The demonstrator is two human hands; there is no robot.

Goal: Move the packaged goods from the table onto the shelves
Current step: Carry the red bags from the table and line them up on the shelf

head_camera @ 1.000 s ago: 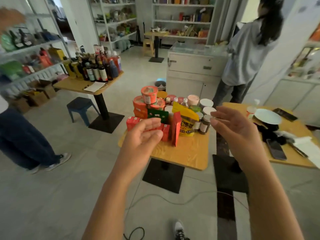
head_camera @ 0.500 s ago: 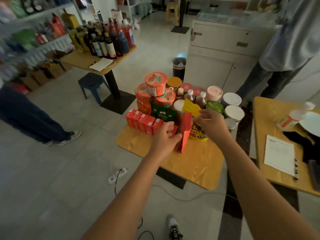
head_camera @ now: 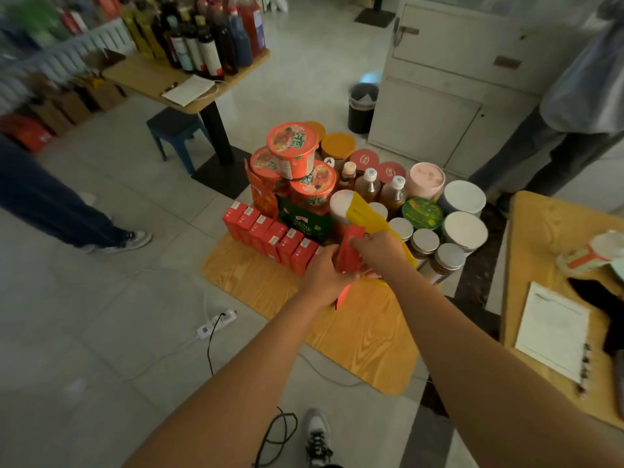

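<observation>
Left hand [head_camera: 324,276] grips the red pouch [head_camera: 349,256] low, right hand [head_camera: 380,253] pinches its top; it is upright over the table [head_camera: 354,342], just before the yellow bag [head_camera: 366,212]. Probably light and floppy: hold both edges

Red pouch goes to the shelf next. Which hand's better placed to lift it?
Left, probably. The left hand grips the red pouch round its middle; the right hand only reaches its top corner, beside the yellow packet.

Dim, underexposed view; motion blur toward edges, wide-angle bending; centre fairly sharp.
</observation>
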